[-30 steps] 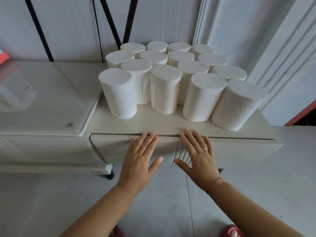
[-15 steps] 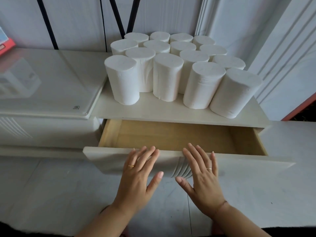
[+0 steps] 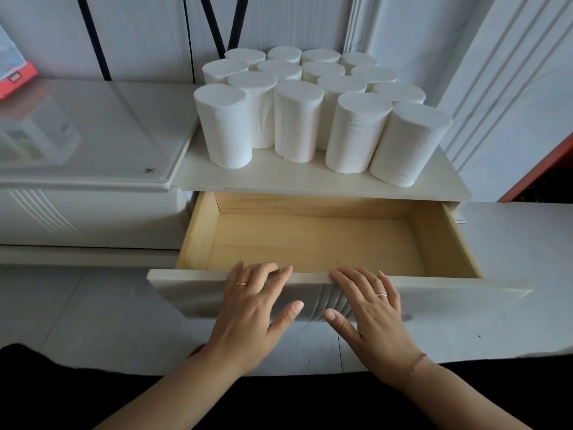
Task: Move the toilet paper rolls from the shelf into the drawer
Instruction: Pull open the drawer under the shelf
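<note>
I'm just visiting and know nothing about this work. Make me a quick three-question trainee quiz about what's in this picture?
1. True or false: the drawer already holds some toilet paper rolls.
2. Where do the left hand and right hand rest?
A. On the rolls
B. On the white drawer front
C. On the glass-topped cabinet
3. Fill in: the rolls stand upright on the ______ directly above the open drawer.

Key
1. False: the wooden inside shows nothing in it.
2. B: both lie flat on it, fingertips at its top edge.
3. shelf
</note>
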